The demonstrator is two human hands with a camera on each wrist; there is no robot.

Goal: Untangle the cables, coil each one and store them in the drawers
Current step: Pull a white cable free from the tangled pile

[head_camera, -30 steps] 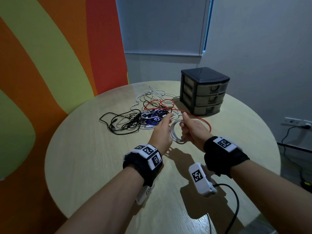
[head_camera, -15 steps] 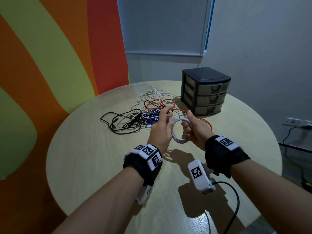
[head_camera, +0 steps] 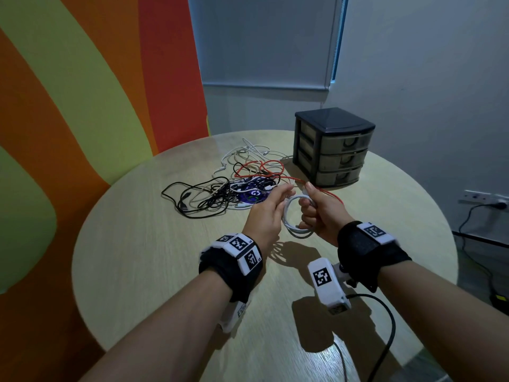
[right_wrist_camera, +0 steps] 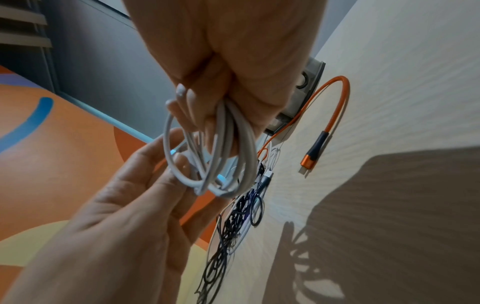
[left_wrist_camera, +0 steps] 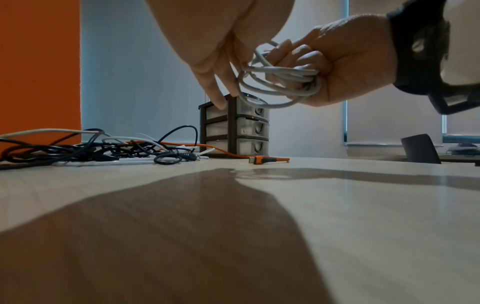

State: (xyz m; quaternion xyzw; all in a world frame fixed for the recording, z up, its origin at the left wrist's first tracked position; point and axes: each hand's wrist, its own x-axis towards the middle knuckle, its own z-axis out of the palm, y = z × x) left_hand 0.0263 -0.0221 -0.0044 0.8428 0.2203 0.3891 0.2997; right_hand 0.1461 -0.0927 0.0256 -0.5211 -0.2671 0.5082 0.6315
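A white cable (head_camera: 289, 227) is wound into a small coil held above the round table (head_camera: 154, 257). My right hand (head_camera: 308, 205) grips the bundled loops in a fist (left_wrist_camera: 311, 67) (right_wrist_camera: 207, 115). My left hand (head_camera: 287, 190) is close beside it on the left and pinches one loop between thumb and fingers (right_wrist_camera: 179, 150). Its other fingers point down, nearly straight (left_wrist_camera: 223, 90). Behind the hands lies the tangle of black, white and orange cables (head_camera: 209, 194) (left_wrist_camera: 78, 150). The dark three-drawer unit (head_camera: 334, 125) (left_wrist_camera: 249, 127) stands at the back right, with all three drawers pushed in.
An orange cable (head_camera: 275, 166) runs from the tangle past the front of the drawer unit, and its plug (left_wrist_camera: 262, 160) (right_wrist_camera: 309, 162) lies on the table. A small blue-lit device (head_camera: 254, 194) sits among the cables. A black lead (head_camera: 385, 334) hangs from my right wrist camera.
Both hands have lifted the white coil slightly off the table. My left hand's fingers have shifted up to the top of the loop, and my right fist has turned more upright.
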